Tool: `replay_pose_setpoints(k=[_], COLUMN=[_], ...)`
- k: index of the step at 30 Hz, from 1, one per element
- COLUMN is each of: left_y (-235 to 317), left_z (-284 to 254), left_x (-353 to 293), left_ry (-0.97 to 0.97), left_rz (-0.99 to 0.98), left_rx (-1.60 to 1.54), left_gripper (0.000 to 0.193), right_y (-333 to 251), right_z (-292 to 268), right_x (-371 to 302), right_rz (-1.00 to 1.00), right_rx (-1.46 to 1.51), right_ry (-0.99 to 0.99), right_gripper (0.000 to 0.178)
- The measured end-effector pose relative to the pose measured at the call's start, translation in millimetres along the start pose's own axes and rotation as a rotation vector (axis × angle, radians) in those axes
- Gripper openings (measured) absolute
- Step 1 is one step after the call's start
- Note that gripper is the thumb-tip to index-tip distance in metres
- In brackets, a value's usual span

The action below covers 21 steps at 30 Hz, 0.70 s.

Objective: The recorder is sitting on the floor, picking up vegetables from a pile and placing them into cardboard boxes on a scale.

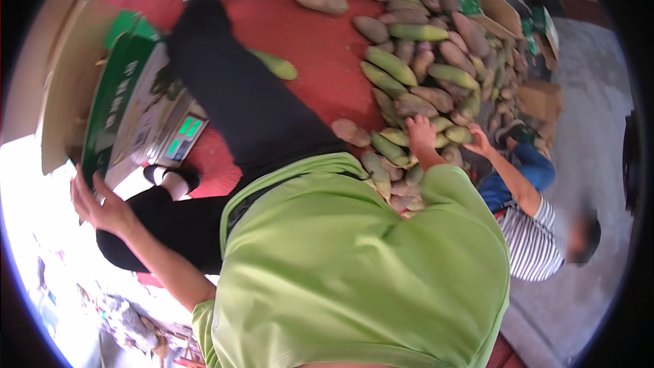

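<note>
A large heap of long root vegetables that look like radishes [417, 105], some green and some brownish-purple, spreads on the red floor covering to my right. My right hand [423, 138] is down in the heap, its fingers bent over a radish largely hidden beneath them. Out to the left, my left hand [102, 208] has its fingers apart beside the lower edge of an open green-and-white cardboard box [112, 105]. It holds nothing; whether it touches the box I cannot tell. The box stands at a scale with a lit green display [187, 135].
At the right, another person in a striped shirt [528, 242] reaches into the heap, a hand [480, 142] at a green radish [458, 135]. One green radish [276, 65] lies beside my outstretched leg [252, 95]. Brown cartons [540, 101] border the heap's right side.
</note>
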State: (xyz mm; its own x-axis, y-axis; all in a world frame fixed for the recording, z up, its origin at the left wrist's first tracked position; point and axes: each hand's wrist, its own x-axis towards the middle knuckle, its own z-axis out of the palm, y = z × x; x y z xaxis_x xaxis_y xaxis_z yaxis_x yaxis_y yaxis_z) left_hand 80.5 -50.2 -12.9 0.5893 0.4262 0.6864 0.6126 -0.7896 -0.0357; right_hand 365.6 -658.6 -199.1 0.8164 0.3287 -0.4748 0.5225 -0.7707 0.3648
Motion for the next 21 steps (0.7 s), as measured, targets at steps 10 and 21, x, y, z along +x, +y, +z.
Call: replay_pose_setpoints(k=[10, 21], left_y=[13, 10], left_z=[-3, -5], left_x=[3, 2], left_ry=[-0.046, -0.053], left_rz=[-0.13, -0.15], left_rx=[-0.047, -0.09], left_gripper=[0.023, 0.023], right_y=[27, -85], right_z=[-27, -281], right_x=[25, 81], right_rz=[0.042, -0.389], right_rx=[0.436, 1.474], right_ry=[0.172, 0.599], right_gripper=[0.057, 0.046])
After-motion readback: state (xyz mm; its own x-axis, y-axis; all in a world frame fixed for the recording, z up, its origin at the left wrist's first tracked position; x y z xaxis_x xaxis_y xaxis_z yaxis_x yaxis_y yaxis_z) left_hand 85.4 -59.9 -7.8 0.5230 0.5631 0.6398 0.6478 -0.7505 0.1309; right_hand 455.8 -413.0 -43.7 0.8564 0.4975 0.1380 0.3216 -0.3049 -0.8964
